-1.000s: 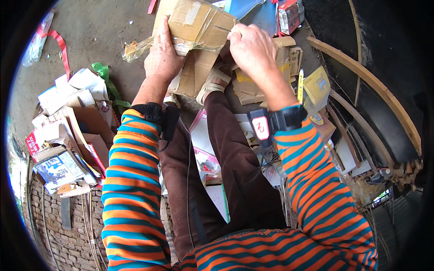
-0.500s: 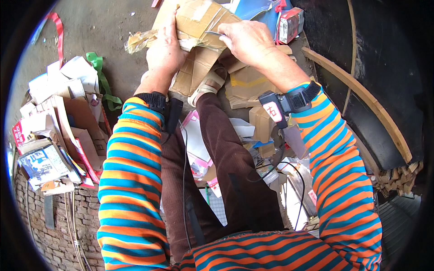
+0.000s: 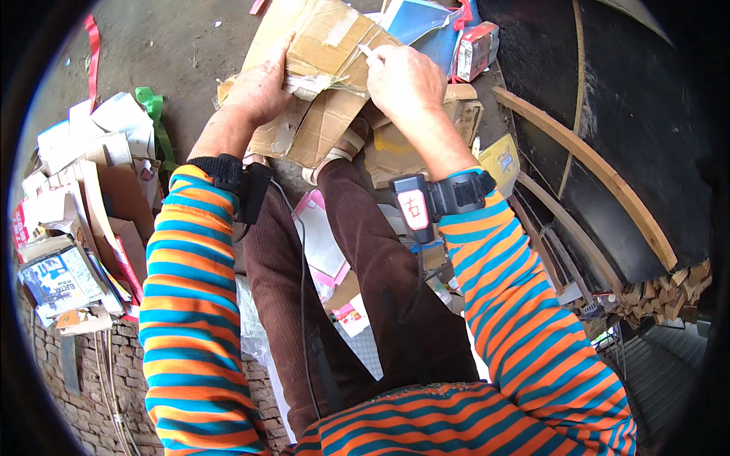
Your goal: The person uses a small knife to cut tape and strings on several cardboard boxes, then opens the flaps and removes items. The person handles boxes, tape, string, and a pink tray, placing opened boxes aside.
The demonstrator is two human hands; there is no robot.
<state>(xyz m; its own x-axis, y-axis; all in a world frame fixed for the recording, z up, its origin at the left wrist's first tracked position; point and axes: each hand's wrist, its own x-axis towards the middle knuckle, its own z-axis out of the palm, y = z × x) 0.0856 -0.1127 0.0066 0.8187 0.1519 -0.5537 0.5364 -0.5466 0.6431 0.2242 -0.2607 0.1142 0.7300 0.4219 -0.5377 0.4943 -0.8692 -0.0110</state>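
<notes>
A brown cardboard box [image 3: 334,45], flattened in part and crossed with clear tape, lies in front of me at the top of the view. My left hand [image 3: 257,90] grips its left side, with the fingers along the edge. Over the box's right part, my right hand [image 3: 408,80] is closed around a thin, pale, blade-like tool [image 3: 367,52]; only its tip shows beyond the fingers. Torn tape [image 3: 312,85] crosses the cardboard between my hands. The lower flap [image 3: 304,133] hangs toward my shoes.
Folded cartons and papers [image 3: 91,197] are piled at the left, beside a green ribbon [image 3: 152,114]. More cardboard [image 3: 395,152] lies right of my foot. A blue folder [image 3: 418,19] and red box [image 3: 477,49] sit at the far right, near a curved wooden strip [image 3: 593,171].
My right hand has lifted and turned, so the blade-like tool now points up and left. My left hand has shifted slightly left and down on the box. The view has moved a little.
</notes>
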